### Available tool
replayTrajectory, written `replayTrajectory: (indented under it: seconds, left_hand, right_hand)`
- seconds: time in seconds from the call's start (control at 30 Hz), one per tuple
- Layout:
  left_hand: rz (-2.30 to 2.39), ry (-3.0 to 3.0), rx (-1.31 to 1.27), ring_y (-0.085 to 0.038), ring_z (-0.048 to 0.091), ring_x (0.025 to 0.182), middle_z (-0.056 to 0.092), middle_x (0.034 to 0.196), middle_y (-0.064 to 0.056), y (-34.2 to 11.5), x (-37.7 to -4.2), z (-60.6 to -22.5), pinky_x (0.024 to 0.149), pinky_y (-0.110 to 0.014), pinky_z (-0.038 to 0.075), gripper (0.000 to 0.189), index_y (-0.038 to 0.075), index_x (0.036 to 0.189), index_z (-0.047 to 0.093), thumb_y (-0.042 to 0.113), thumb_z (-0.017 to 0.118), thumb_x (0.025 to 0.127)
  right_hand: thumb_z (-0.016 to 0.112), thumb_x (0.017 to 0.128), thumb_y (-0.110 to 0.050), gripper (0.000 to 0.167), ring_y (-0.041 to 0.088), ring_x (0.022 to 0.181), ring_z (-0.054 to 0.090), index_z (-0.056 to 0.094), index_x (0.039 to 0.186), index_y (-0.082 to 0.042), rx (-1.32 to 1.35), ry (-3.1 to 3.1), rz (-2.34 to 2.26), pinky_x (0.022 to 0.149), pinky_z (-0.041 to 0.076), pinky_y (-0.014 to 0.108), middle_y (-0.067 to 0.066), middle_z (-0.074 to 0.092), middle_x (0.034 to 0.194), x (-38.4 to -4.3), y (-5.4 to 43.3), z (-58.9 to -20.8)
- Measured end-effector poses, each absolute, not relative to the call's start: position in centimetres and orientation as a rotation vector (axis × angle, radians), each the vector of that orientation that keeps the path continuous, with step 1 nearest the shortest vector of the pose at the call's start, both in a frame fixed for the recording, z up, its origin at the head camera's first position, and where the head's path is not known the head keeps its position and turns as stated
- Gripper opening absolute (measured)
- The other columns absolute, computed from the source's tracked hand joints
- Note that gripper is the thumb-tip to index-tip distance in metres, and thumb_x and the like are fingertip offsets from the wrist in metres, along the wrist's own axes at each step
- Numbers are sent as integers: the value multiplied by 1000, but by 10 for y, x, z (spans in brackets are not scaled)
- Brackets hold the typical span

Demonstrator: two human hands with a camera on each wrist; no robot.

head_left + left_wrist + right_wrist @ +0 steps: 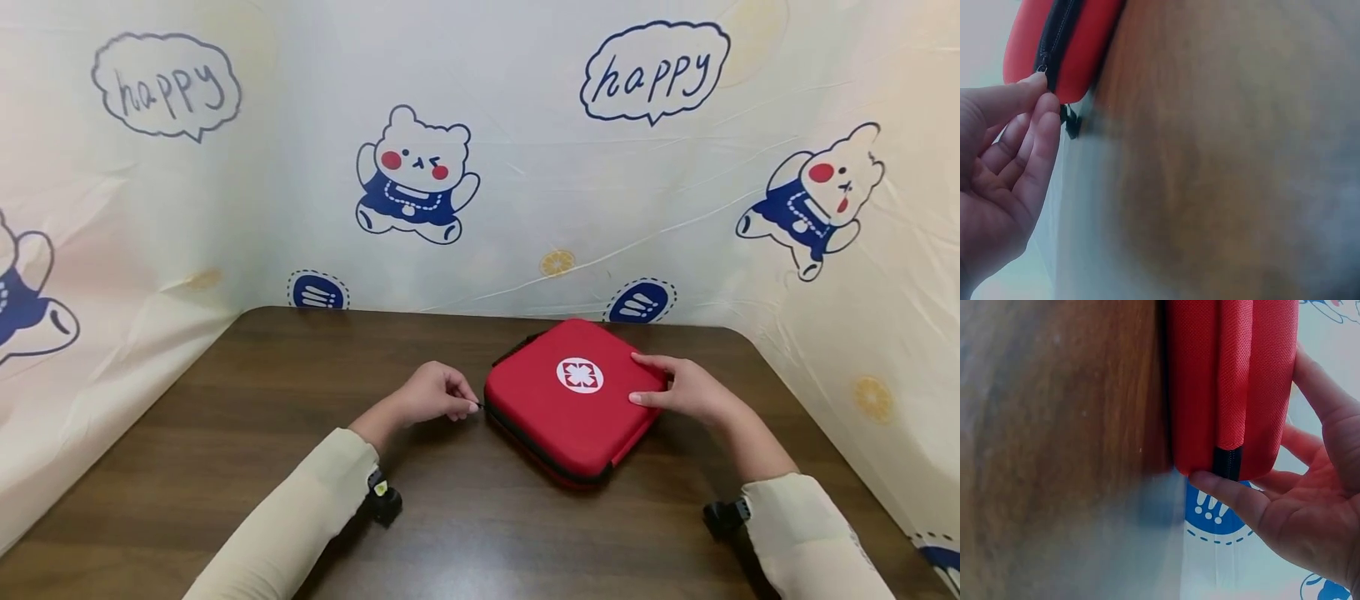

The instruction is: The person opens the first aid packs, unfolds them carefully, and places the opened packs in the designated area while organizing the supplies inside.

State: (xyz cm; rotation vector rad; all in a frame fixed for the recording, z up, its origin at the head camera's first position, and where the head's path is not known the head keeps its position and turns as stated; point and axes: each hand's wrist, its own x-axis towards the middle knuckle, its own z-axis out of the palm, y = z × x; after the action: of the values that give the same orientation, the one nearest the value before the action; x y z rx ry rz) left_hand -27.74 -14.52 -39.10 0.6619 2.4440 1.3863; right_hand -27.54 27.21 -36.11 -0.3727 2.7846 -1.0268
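Observation:
A red first-aid case (555, 417) with a white round cross emblem lies flat on the table, turned cornerwise. A black zipper (1063, 28) runs round its side and looks closed along the stretch in the left wrist view. At the case's left corner my left hand (435, 392) pinches the small zipper pull (1042, 67) between thumb and index finger. My right hand (697, 390) holds the opposite corner, its fingers spread over the lid and side. In the right wrist view one finger touches the side near the zipper's end (1227, 464).
The case rests on a dark wooden table (300, 383). A black strap (517, 348) shows at its back left edge. Behind the table hangs a pale printed cloth (517, 108) with bears and lettering. Small black cameras (386, 504) are strapped to both wrists.

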Motion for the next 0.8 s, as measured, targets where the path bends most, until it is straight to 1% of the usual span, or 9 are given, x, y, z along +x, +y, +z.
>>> replayTrajectory:
  seconds: [0.17,0.37,0.6,0.8]
  left_hand:
    - [1318,2563,629,-17,65,63,70,74,-4,-145,-287,-389,63,-32,57,4,5,82,75,7,77,83]
    - [1231,2697,582,-15,62,64,69,72,1,-141,-300,-391,61,-29,55,5,9,82,76,13,78,83]
    - [1211,2736,562,-14,61,63,69,71,0,-138,-306,-391,60,-28,54,6,7,83,76,13,79,82]
    - [1224,2709,550,-14,63,64,69,72,0,-138,-305,-391,61,-28,55,6,7,84,76,12,79,83]
  right_hand:
    - [80,79,-41,86,43,124,43,41,148,-8,-402,2768,-1029,87,54,46,28,42,143,-277,272,-360]
    - [81,78,-39,87,42,124,42,40,149,-9,-392,2706,-1080,84,55,41,27,40,144,-280,273,-360]
    - [81,77,-40,87,42,129,39,40,150,-13,-456,2682,-1040,86,55,41,23,40,146,-288,272,-360]
    - [80,79,-38,85,44,131,36,41,149,-11,-531,2668,-999,88,54,44,24,39,148,-295,273,-360]
